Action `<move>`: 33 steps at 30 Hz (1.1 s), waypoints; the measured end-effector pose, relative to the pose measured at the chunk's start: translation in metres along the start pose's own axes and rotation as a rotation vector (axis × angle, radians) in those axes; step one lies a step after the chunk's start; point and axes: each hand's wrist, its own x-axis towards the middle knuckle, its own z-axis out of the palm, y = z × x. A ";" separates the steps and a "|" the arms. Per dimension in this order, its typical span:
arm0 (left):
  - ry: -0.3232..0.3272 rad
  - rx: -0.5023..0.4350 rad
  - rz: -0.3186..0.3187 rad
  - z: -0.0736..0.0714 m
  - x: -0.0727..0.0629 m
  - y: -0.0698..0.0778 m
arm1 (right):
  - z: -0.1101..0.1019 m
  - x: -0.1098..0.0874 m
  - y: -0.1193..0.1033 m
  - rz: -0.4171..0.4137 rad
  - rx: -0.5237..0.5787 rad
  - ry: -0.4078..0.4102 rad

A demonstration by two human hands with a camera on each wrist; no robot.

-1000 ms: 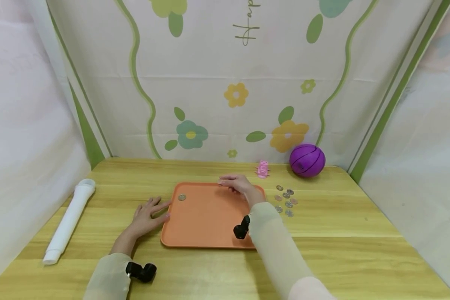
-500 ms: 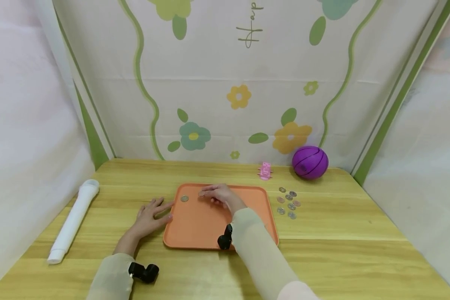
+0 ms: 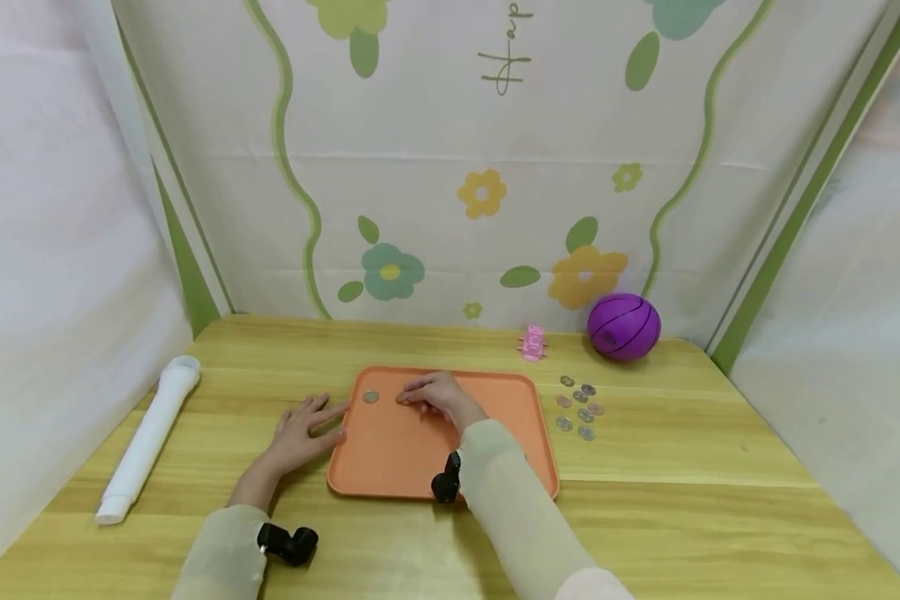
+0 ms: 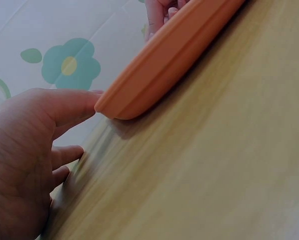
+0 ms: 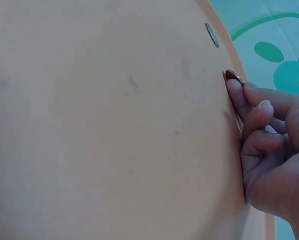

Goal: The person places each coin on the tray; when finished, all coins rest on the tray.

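My right hand (image 3: 438, 395) is over the far part of the orange tray (image 3: 390, 467). Between thumb and finger it pinches a copper-coloured coin (image 5: 233, 76), tilted close over the tray surface. A silver coin (image 3: 371, 397) lies flat in the tray's far left corner, left of that hand. At the tray's left side, my left hand (image 3: 300, 437) rests on the table with fingers spread. Its fingertips touch the tray's rim in the left wrist view, where the tray wall (image 4: 154, 65) rises beside the index finger.
Several loose coins (image 3: 581, 396) lie on the table right of the tray. A pink pig-shaped piece (image 3: 532, 342) and a purple ball (image 3: 624, 327) sit at the back right. A white tube (image 3: 148, 442) lies at the left. Flowered cloth (image 3: 420, 183) hangs behind the table.
My right hand has moved left across the tray and lowered the copper-coloured coin towards its surface, near the silver coin. The left hand has stayed at the tray's left rim.
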 end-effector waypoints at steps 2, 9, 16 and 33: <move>0.004 -0.001 0.006 0.000 0.001 0.000 | -0.001 0.001 -0.001 0.007 -0.001 0.015; 0.018 -0.001 0.015 0.002 0.002 0.001 | -0.004 0.001 -0.002 0.024 0.013 0.043; 0.004 -0.001 0.008 0.004 -0.001 0.001 | -0.015 -0.010 -0.007 0.007 0.011 0.008; 0.004 0.004 -0.002 0.001 0.000 0.000 | -0.073 -0.043 -0.047 -0.106 0.034 -0.041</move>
